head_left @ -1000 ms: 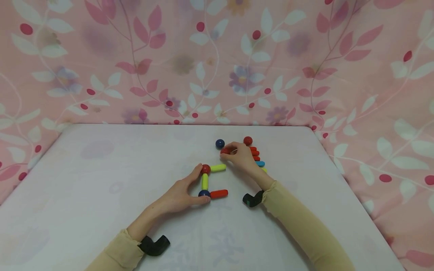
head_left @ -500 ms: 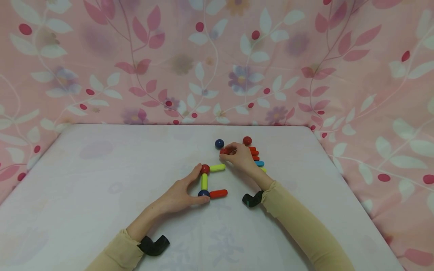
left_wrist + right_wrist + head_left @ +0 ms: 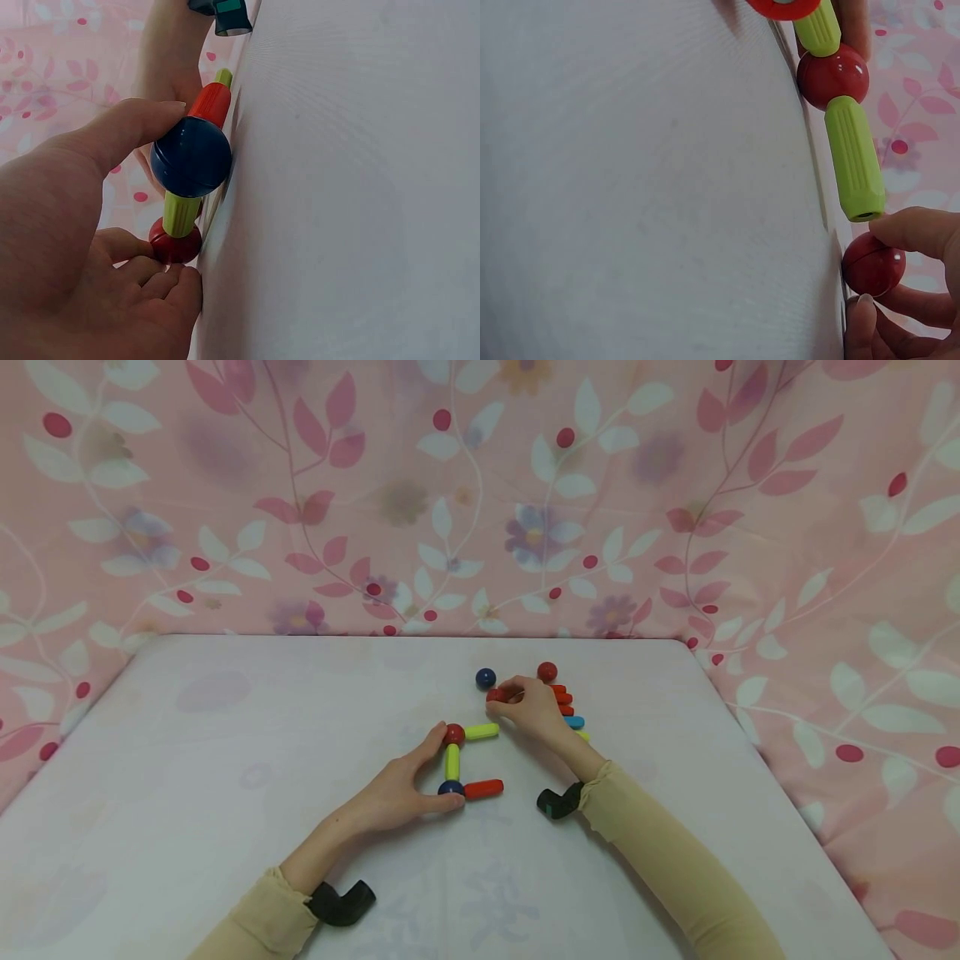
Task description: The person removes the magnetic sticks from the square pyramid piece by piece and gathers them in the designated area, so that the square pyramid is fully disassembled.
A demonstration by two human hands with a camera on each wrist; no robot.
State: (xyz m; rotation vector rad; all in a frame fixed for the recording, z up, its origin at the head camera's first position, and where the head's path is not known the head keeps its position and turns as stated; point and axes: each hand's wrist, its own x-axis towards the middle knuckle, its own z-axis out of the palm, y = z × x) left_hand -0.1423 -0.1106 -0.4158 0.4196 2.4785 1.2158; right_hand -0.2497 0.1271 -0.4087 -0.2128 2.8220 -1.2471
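My left hand (image 3: 397, 793) grips a joined piece of balls and rods at its left side, thumb on the blue ball (image 3: 191, 157) and fingers at the red ball (image 3: 454, 734). A yellow-green rod (image 3: 452, 762) links these two balls. From the red ball a second yellow-green rod (image 3: 854, 161) points right, and a red rod (image 3: 483, 789) points right from the blue ball. With thumb and fingers my right hand (image 3: 531, 706) pinches a loose red ball (image 3: 874, 264), close to the free end of the second yellow-green rod.
Behind the right hand lie a loose dark blue ball (image 3: 486, 678) and another red ball (image 3: 547, 672). Several rods, red ones (image 3: 562, 699), a light blue one (image 3: 574, 722) and a yellow-green one (image 3: 583, 737), lie partly hidden by that hand. A floral cloth (image 3: 480, 510) rises behind the white table (image 3: 187, 760).
Almost nothing differs. Both hands keep their places on the joined piece and the loose red ball; the whole view has shifted very slightly.
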